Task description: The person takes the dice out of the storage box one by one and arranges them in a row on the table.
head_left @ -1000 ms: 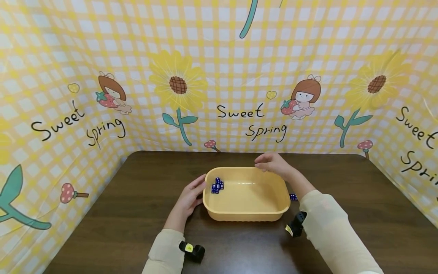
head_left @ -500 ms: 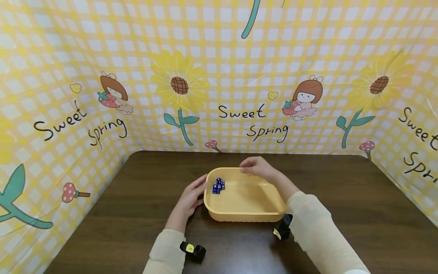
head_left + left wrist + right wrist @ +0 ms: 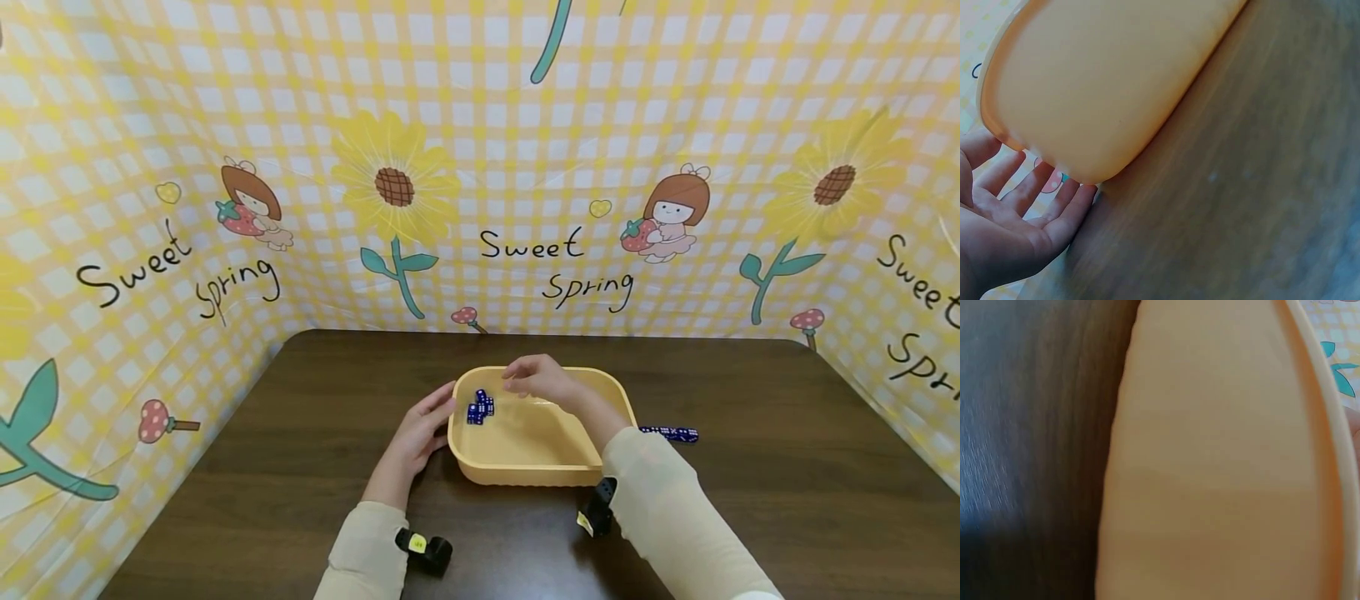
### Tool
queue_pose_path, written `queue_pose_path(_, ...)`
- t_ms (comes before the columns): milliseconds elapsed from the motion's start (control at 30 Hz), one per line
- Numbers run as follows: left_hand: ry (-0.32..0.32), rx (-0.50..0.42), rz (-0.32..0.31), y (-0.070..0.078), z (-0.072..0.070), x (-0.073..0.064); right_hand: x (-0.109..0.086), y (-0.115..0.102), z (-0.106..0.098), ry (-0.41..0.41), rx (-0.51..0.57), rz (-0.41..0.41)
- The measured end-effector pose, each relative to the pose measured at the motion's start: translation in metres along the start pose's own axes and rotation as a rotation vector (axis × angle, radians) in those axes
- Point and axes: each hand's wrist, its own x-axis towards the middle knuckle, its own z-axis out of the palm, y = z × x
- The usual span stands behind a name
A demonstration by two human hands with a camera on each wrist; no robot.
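- While the left hand (image 3: 422,429) rests at the nine o'clock end of the yellow tray (image 3: 525,435), its fingers lie loosely spread, touching the outer wall.
- The right hand (image 3: 543,380) hangs over the tray towards twelve o'clock, fingers bent towards the thumb; I can't tell whether they pinch anything.
- A cluster of blue dice (image 3: 479,410) sits inside the tray, between nine and ten o'clock.
- A row of blue dice (image 3: 673,434) lies on the brown table (image 3: 337,408), just beside the tray at three o'clock.
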Motion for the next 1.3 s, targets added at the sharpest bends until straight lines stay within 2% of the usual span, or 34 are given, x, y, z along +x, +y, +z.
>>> queue_pose_path(200,0.008,-0.006,-0.009,-0.001,0.0,0.0,0.003,0.004,0.008,-0.013,0.015,0.013)
queue_pose_path(333,0.003,-0.002,-0.007,0.0,0.001,0.0,-0.003,-0.005,0.013,-0.025,0.006,0.005)
queue_pose_path(433,-0.002,-0.001,-0.006,0.0,0.001,0.0,0.0,0.0,0.016,-0.033,-0.025,0.002)
queue_pose_path(567,-0.006,-0.006,-0.008,0.0,0.002,0.0,0.01,0.019,0.018,-0.04,-0.035,-0.004)
queue_pose_path(767,0.0,-0.009,0.001,0.0,0.003,0.0,0.011,0.022,0.022,-0.032,-0.055,0.024)
queue_pose_path(1300,0.007,-0.012,0.001,0.001,0.001,0.0,0.01,0.027,0.03,-0.05,-0.164,0.035)
